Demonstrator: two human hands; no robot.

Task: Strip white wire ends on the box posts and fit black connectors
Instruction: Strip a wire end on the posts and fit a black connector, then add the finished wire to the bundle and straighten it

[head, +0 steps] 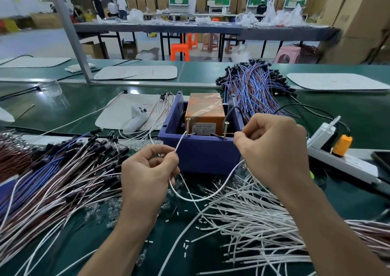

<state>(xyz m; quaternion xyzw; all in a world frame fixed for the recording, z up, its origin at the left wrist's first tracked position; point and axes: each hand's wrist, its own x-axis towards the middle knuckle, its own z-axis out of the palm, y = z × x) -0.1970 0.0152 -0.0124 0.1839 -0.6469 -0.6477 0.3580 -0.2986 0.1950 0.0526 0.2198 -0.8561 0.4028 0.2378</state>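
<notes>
Wire looks light, floppy; left hand and right hand each pinch it near an end, best control there.

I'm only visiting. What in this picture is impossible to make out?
In the head view:
- Print on the orange block: too small to read.
- Stretch of the white wire inside the right hand: covered by its fingers.
- Bottom of the blue box: hidden by its front wall.
- Dark flat object: cut off by the right edge.
</notes>
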